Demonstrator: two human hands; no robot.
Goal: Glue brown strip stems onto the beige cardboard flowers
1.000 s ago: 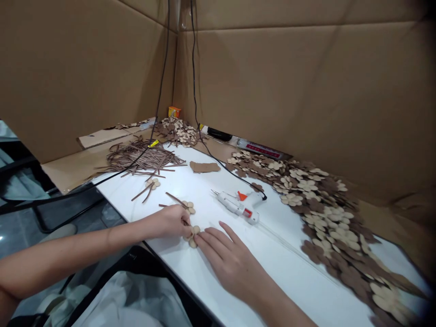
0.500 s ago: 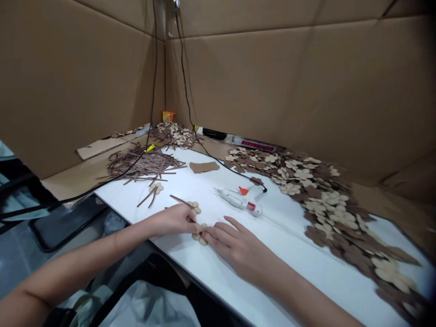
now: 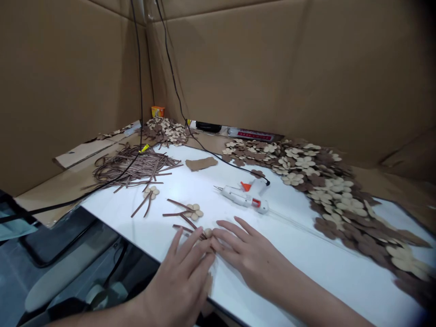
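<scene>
Directly in front of me a cream flower cutout [image 3: 207, 233] with brown strips [image 3: 182, 228] lies on the white board, mostly hidden by my fingers. My left hand [image 3: 185, 272] comes in from below, its fingertips pressed on the flower and strips. From the other side my right hand [image 3: 243, 252] grips the flower's edge with thumb and index finger, other fingers spread. A tan-brown piece [image 3: 209, 285] peeks out beneath my left hand; its kind is unclear. Just beyond lies a cream flower with brown strips [image 3: 195, 212], and farther left another such flower [image 3: 151, 192].
A white glue gun [image 3: 243, 198] lies beyond my right hand, its black cord [image 3: 221, 159] crossing the board. Brown and cream flower cutouts [image 3: 327, 190] pile along the right. A heap of brown strips [image 3: 136, 165] sits at the left. Cardboard walls [image 3: 255, 68] enclose the back.
My left hand has swung down and nearer, from pinching at the flower's left to pressing on it from below. My right hand stays at the flower. The camera view has shifted slightly.
</scene>
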